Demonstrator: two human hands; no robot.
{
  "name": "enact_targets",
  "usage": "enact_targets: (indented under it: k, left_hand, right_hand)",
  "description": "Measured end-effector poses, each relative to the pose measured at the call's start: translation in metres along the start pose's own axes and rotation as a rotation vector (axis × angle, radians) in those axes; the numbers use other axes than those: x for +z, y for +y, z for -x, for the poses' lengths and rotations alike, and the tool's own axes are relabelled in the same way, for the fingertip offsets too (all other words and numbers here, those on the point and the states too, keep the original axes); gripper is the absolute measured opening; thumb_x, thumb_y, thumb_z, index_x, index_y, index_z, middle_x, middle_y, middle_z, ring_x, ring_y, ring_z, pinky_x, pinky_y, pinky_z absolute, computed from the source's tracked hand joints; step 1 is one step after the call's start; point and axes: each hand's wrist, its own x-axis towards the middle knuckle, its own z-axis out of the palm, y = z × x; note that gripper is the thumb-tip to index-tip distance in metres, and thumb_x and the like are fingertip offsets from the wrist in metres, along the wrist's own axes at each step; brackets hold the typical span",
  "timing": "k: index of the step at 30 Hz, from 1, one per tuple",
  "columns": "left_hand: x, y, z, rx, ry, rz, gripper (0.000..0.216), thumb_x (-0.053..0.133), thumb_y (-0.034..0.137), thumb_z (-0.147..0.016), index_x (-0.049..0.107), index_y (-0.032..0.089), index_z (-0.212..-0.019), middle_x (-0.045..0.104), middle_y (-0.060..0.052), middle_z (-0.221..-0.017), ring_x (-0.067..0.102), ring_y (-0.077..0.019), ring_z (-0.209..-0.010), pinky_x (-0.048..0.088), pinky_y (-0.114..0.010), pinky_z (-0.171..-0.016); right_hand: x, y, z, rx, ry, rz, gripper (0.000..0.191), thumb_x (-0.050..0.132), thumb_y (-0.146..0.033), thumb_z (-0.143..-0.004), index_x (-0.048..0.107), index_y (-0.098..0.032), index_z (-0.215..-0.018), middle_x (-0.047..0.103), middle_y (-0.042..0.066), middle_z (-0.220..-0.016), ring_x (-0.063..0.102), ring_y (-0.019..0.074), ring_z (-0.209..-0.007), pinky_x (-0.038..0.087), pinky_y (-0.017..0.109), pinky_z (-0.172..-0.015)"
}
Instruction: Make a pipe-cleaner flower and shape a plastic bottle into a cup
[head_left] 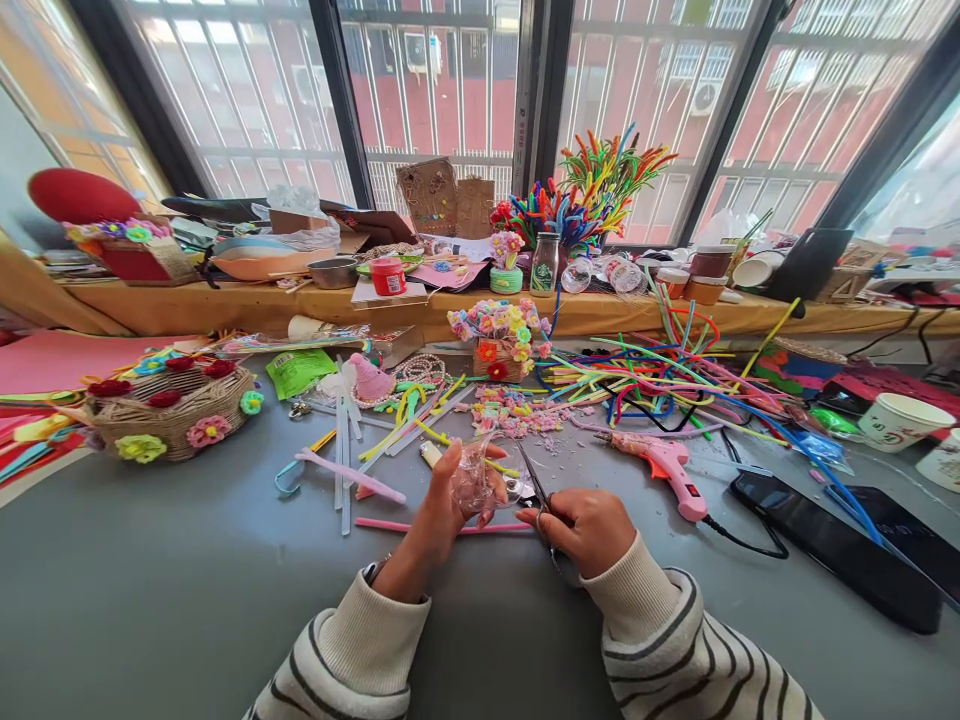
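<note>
My left hand is closed around a clear plastic piece, thin and see-through; its exact kind I cannot make out. In my right hand are scissors, gripped by the handles, their dark blades pointing up and slightly left beside the plastic. Whether the blades touch it I cannot tell. A pink pipe cleaner lies on the grey table just behind and below both hands. Another, pale pink pipe cleaner rests across clear glue sticks to the left.
A pink glue gun with a black cord lies right of my hands, near a black phone. Colourful pipe cleaners pile up behind it. A flower-trimmed woven basket stands at left. Small pastel scraps lie ahead.
</note>
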Motion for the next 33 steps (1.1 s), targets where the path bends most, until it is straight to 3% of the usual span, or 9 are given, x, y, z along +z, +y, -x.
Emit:
enact_targets:
  k: [12,19,22,26,29,31,33]
  left_hand:
    - [0.002,0.003,0.0,-0.004,0.004,0.046,0.052,0.017,0.048,-0.074,0.047,0.011,-0.095,0.053,-0.004,-0.052,0.04,-0.0093,-0.038,0.024,-0.02,-0.038]
    - [0.001,0.006,0.001,0.042,0.083,0.112,0.048,0.02,0.051,-0.072,0.049,0.014,-0.084,0.051,-0.002,-0.053,0.038,-0.0082,-0.038,0.025,-0.02,-0.038]
    - [0.003,0.006,0.002,0.107,0.119,0.08,0.042,0.028,0.048,-0.072,0.048,0.015,-0.088,0.053,-0.003,-0.059,0.041,-0.0092,-0.044,0.029,-0.021,-0.043]
    - [0.004,0.003,0.002,0.178,0.134,0.033,0.038,0.038,0.041,-0.071,0.045,0.016,-0.099,0.055,-0.005,-0.072,0.044,-0.0115,-0.054,0.033,-0.024,-0.05]
    - [0.005,0.002,0.003,0.2,0.115,0.021,0.041,0.042,0.035,-0.07,0.039,0.019,-0.108,0.055,-0.005,-0.08,0.045,-0.0126,-0.06,0.035,-0.024,-0.052]
    - [0.009,0.004,0.005,0.211,0.121,0.012,0.046,0.045,0.032,-0.069,0.035,0.02,-0.112,0.055,-0.005,-0.082,0.046,-0.0133,-0.063,0.035,-0.024,-0.053]
    - [0.013,0.006,0.007,0.23,0.14,0.004,0.049,0.047,0.028,-0.067,0.034,0.02,-0.114,0.055,-0.005,-0.085,0.048,-0.0143,-0.068,0.037,-0.026,-0.059]
  right_hand:
    - [0.001,-0.001,0.0,-0.011,-0.015,-0.008,0.045,0.034,-0.046,-0.075,0.046,-0.016,-0.043,0.046,-0.002,-0.042,0.037,0.0075,-0.041,0.021,0.021,-0.045]
    - [-0.001,0.006,0.0,0.066,0.05,-0.179,0.048,0.03,-0.047,-0.075,0.044,-0.016,-0.042,0.037,-0.003,-0.039,0.032,0.0076,-0.04,0.023,0.021,-0.043]
    - [-0.003,0.007,-0.003,0.237,0.031,-0.421,0.051,0.031,-0.057,-0.069,0.037,-0.017,-0.039,0.032,-0.004,-0.038,0.027,0.0066,-0.038,0.021,0.021,-0.04]
    - [-0.006,0.007,-0.011,0.508,-0.264,-1.019,0.058,0.021,-0.076,-0.051,0.032,-0.02,-0.04,0.017,-0.009,-0.029,0.013,0.0043,-0.027,0.011,0.02,-0.03]
    - [-0.007,0.008,-0.014,0.548,-0.415,-1.262,0.066,0.007,-0.079,-0.046,0.037,-0.021,-0.046,0.017,-0.01,-0.028,0.008,0.0043,-0.025,0.009,0.019,-0.028]
    - [-0.007,0.008,-0.013,0.505,-0.432,-1.168,0.069,0.004,-0.078,-0.048,0.041,-0.019,-0.048,0.019,-0.01,-0.029,0.011,0.0046,-0.025,0.011,0.019,-0.029]
    - [-0.006,0.007,-0.01,0.42,-0.309,-0.856,0.068,0.011,-0.076,-0.053,0.044,-0.017,-0.047,0.024,-0.007,-0.033,0.019,0.0054,-0.029,0.015,0.02,-0.033]
